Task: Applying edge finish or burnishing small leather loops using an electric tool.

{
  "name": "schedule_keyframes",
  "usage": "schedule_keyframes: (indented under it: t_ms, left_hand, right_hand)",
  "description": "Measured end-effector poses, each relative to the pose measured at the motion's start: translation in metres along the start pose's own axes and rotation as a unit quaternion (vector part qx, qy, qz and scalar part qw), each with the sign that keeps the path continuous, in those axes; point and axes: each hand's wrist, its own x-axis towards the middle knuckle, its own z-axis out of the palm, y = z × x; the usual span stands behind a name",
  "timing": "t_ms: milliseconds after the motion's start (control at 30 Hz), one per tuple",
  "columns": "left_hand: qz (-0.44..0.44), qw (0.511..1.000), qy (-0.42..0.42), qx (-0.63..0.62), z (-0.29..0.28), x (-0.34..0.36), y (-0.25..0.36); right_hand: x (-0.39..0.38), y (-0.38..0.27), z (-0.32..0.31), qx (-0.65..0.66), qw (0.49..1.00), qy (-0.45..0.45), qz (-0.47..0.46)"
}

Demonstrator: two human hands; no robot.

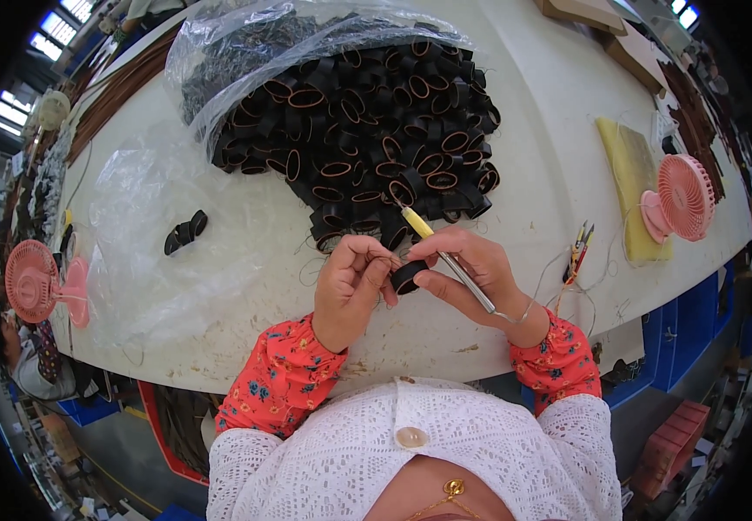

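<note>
In front of my chest, both hands meet at a small black loop (407,278) of leather-like strip with a brown edge. My right hand (471,269) grips this loop between thumb and forefinger. Across the same hand lies a pen-shaped tool with a yellow front and silver handle (417,223); its fine tip points away from me, and a thin cord trails from its rear end. My left hand (348,282) is closed, thumb and forefinger pinched at the loop's left edge on what looks like a thin thread. Just beyond lies a big pile of similar black loops (350,130).
Clear plastic sheeting (306,43) partly covers the pile, and another plastic bag (150,286) lies left under joined black loops (185,233). Pink fans stand left (32,280) and right (685,198). Snips (578,253) and a yellow packet (623,178) lie right. Another person sits far left.
</note>
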Motion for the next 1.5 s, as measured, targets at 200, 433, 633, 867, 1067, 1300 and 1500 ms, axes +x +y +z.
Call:
schedule_keyframes:
  t_ms: [200, 433, 633, 867, 1067, 1300, 1500]
  left_hand:
    - [0.081, 0.987, -0.003, 0.135, -0.005, 0.003, 0.019]
    - [-0.006, 0.992, -0.072, 0.1, -0.01, 0.002, 0.006]
    - [-0.043, 0.995, -0.071, 0.053, -0.007, 0.002, 0.006]
    - [-0.045, 0.997, -0.032, 0.058, -0.002, -0.002, 0.006]
    - [0.01, 0.987, -0.006, 0.162, 0.0, -0.005, 0.001]
    - [0.042, 0.978, 0.013, 0.203, 0.004, -0.005, 0.0]
    - [0.041, 0.978, 0.016, 0.204, 0.004, -0.005, 0.0]
  right_hand:
    - [0.001, -0.002, -0.009, -0.103, 0.989, 0.067, -0.078]
    - [0.002, 0.003, -0.008, -0.092, 0.981, 0.047, -0.163]
    - [0.0, 0.004, -0.006, -0.089, 0.983, 0.028, -0.158]
    - [-0.001, 0.003, 0.007, 0.037, 0.991, 0.098, -0.087]
    - [-0.01, 0.002, -0.005, 0.349, 0.935, 0.042, 0.049]
    - [-0.01, -0.001, -0.004, 0.328, 0.942, 0.01, 0.068]
    - [-0.01, -0.001, -0.003, 0.324, 0.943, 0.002, 0.075]
